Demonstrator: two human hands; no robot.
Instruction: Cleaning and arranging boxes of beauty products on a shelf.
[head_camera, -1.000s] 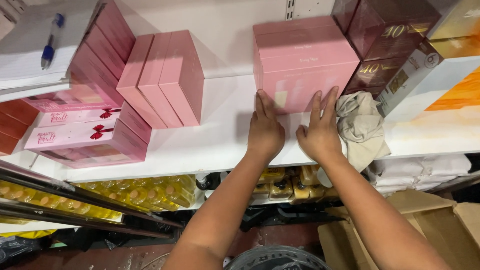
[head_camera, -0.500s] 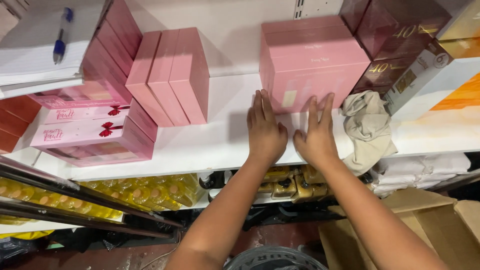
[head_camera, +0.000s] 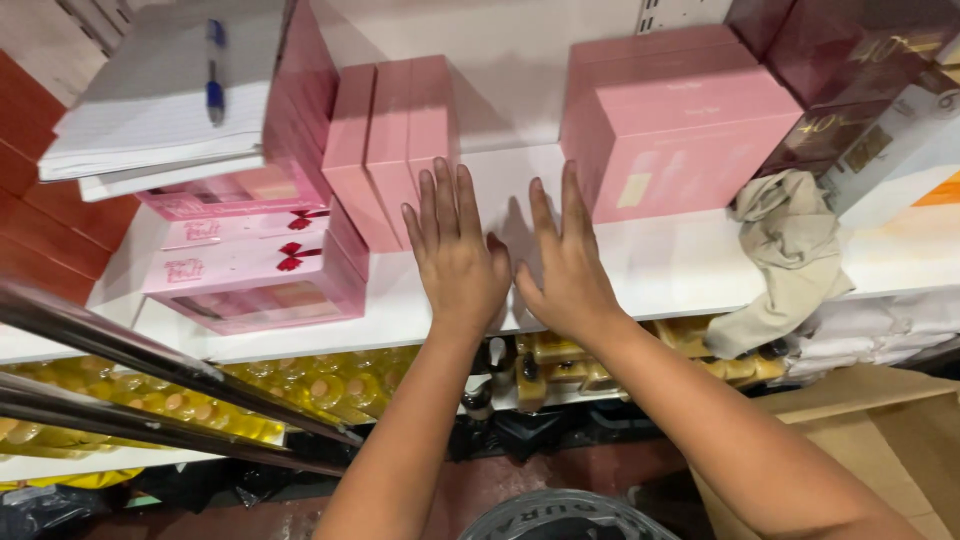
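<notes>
Head view: looking down on a white shelf (head_camera: 650, 265) stocked with boxes.
Left hand (head_camera: 455, 260): lying flat, fingers spread, palm down on the shelf; fingertips are reaching the foot of the three upright pink boxes (head_camera: 395, 150). Grip is fully open, holding nothing.
Right hand (head_camera: 570, 270): lying flat beside the left, thumbs nearly touching; grip is likewise open and empty.
Large pink box (head_camera: 680, 125): sitting at the back of the shelf, right of both hands, no longer in contact with either.
Placement: the box is standing square against the rear wall beside the dark maroon boxes (head_camera: 850, 70), apparently so its front is facing outward in line.
Surroundings: beige cloth (head_camera: 790, 240) is lying crumpled at the shelf edge; ribboned gift boxes (head_camera: 250, 270) are stacked at left, with a notepad (head_camera: 160, 95) and blue pen (head_camera: 213, 70) resting on top.
Change from earlier frames: both hands were pressing against the large pink box's front; they are now shifted left into the gap between it and the upright boxes.
</notes>
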